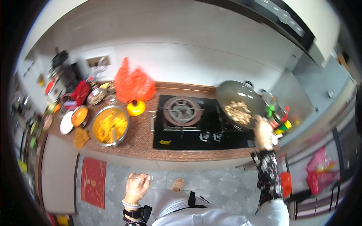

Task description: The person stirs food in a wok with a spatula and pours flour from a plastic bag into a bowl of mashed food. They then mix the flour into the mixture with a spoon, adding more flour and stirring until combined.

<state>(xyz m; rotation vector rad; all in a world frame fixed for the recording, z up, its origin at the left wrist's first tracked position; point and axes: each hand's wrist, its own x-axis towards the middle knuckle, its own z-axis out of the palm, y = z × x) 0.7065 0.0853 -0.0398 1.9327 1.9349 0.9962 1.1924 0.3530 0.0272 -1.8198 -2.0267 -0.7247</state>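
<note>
My right hand [263, 132], in a thin clear glove, is closed at the near right rim of a dark wok [250, 98]. The exact part in its grip is hidden by the fingers. Pale brown chopped food [238, 112] lies in the lower part of the wok, which stands over the right side of a black gas hob [177, 140]. Low in front of the counter, my left hand [137, 184] is curled into a loose fist, also gloved, with no object visible in it.
Left of the hob are a steel bowl of yellow food [107, 126] with a utensil, a yellow-lidded container [136, 108], an orange plastic bag [132, 83] and a bowl of orange liquid [79, 116]. Bottles [283, 127] crowd the right corner. A range hood [271, 19] overhangs the right.
</note>
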